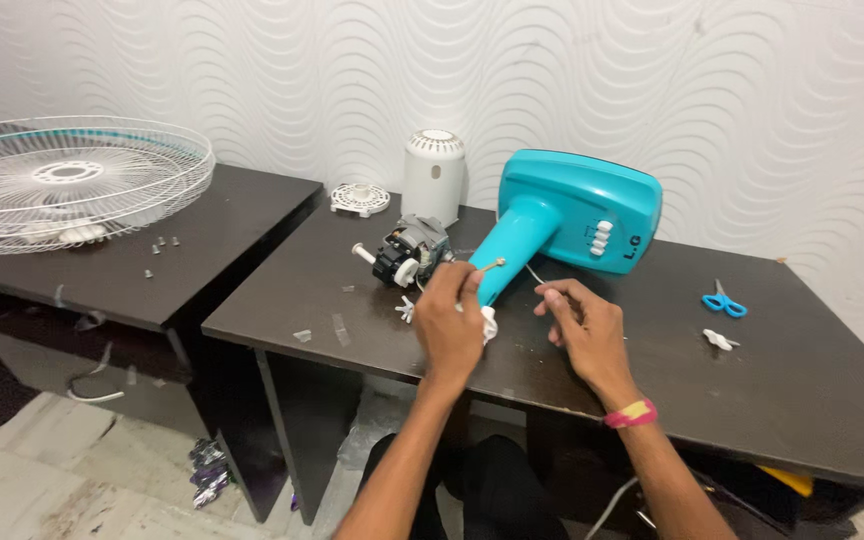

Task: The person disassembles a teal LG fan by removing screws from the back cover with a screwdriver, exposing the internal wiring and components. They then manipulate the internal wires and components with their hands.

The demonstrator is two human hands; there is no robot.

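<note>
Dark surface (pixel 752 400) against wavy white wall. Left grip (pixel 449 320) closed on screwdriver (pixel 487 267); right grip (pixel 582 325) pinching thin white wire (pixel 534 273). Just beyond both: teal fan stand (pixel 562 220); left of it, bare motor (pixel 407 252). Far right of right grip: blue scissors (pixel 724 303).

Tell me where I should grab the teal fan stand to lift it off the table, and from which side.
Probably grip the teal fan stand by its narrow neck, coming from above, nearer the broad base. The neck lies tilted toward you and tapers to hand width; the base is too wide and flat to close a hand around.
</note>
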